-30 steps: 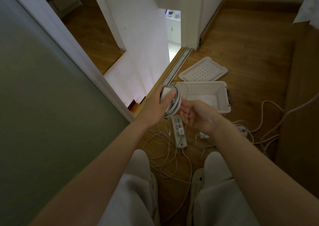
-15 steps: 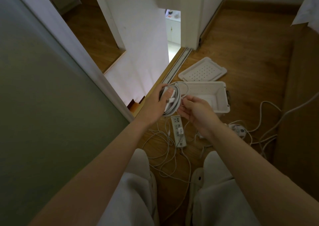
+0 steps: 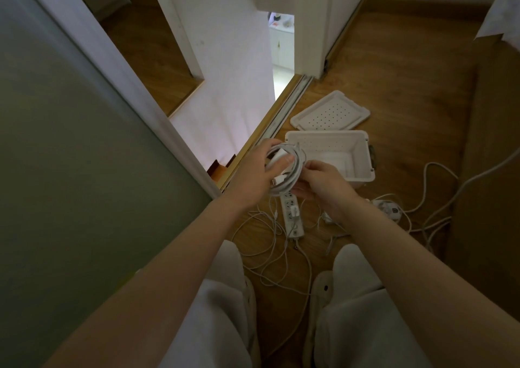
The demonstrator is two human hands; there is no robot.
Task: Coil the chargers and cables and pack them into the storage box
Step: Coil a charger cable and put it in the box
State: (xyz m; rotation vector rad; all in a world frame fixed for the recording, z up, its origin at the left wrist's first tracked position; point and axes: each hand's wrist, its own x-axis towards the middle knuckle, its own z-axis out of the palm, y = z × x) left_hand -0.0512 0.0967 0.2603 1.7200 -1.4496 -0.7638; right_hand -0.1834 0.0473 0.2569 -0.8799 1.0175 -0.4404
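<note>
Holding coiled charger cable in the air beside the storage box: our left hand clamps loops and plug, right hand pinches the rim. Light, springy, we reckon; grip across all loops or it unwinds.

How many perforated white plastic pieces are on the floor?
2: the open storage box in front of the person's knees, and the lid lying flat just beyond it. None seem hidden.

- The left hand gripped a coiled cable with a white charger under the thumb.
- The right hand pinched the coil's right edge.
- An open storage box sat just beyond, its lid behind it.
- A power strip and loose cables lay on the floor.
</note>
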